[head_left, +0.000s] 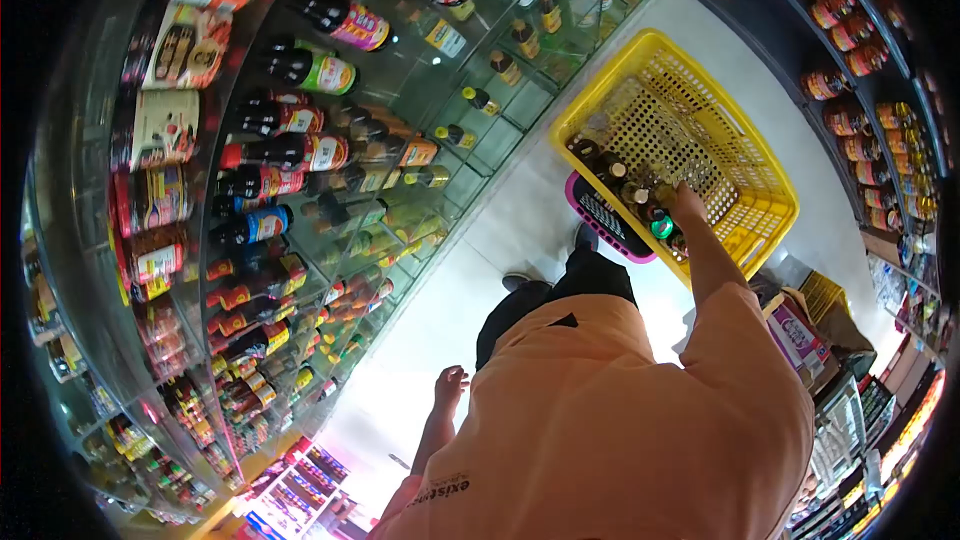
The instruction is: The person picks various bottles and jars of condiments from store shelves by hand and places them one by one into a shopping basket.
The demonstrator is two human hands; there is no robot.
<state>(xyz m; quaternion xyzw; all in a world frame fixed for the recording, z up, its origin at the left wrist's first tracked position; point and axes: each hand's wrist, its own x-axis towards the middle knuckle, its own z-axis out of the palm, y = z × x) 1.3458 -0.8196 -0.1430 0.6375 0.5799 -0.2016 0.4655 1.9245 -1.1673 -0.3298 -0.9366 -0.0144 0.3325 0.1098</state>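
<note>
Head view, looking down: the yellow plastic basket [735,115] stands in front of the person, its open top turned up, which leaves the inside within arm's reach. The person's right hand [687,203] is down inside it, over the bottles near the close side. Its fingers are partly hidden, so I cannot tell whether they pinch a bottle or only touch one. Just beside it shows a green-capped bottle [661,227], and dark glass bottles [608,168] cluster along that same side, caps up, probably propped by the wall and by one another. Much of the perforated floor beyond them is bare.

The left hand [451,390] hangs out to the side, fingers loosely curled with nothing visible in them, perhaps for balance. A magenta-rimmed black basket [603,225] shows partly beneath the yellow one; whether it bears its weight I cannot tell.

On the left, sauce bottles [318,151] stand in rows on glass shelving [415,85], many labels facing outward, presumably for reading. Opposite, lidded jars [825,85] line dark shelves.
</note>
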